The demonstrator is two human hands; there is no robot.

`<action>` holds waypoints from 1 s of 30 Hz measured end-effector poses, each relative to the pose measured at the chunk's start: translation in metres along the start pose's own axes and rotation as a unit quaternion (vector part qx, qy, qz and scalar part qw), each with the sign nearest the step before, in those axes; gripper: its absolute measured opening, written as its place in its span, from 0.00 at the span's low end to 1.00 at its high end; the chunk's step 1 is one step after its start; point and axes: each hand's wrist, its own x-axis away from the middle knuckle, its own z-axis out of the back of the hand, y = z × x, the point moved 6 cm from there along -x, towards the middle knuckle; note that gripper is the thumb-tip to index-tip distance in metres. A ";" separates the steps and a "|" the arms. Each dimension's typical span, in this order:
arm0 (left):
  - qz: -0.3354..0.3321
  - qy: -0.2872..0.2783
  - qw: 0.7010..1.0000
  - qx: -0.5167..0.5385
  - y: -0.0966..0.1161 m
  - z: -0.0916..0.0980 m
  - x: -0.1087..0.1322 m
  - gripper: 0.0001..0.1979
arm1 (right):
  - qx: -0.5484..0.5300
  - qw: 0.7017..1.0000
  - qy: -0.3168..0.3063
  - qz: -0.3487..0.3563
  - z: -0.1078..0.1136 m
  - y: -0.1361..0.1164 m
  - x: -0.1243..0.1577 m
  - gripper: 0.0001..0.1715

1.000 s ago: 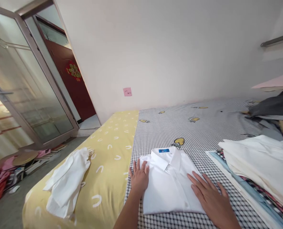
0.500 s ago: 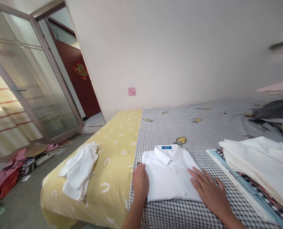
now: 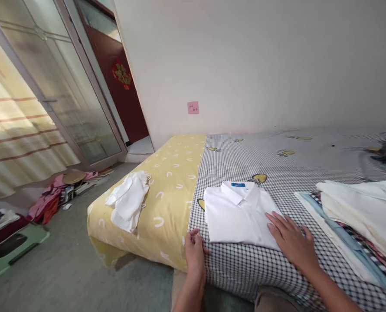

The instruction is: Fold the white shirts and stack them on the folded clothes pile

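A white collared shirt lies neatly folded on the checked sheet, its collar toward the wall and a blue label inside the neck. My right hand rests flat on the shirt's right side with fingers spread. Just off the shirt's near left corner is my left hand, its fingers loosely bent and apart, with nothing visible in them. To the right lies a stack of folded clothes, cream on top, with light blue and checked layers beneath. A crumpled white garment sits on the yellow cloth at left.
The bed carries a yellow sheet on the left and a black-and-white checked sheet on the right. A green stool and a heap of pink and red cloth are on the floor. A glass door stands at the left.
My left hand has come off the shirt's left edge and moved nearer the bed's front edge. My right hand stays on the shirt. The view has swung left and downward.
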 end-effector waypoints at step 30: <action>0.086 -0.168 0.981 0.037 0.004 -0.049 0.036 0.25 | -0.016 1.000 0.012 0.000 -0.007 0.010 -0.001 0.38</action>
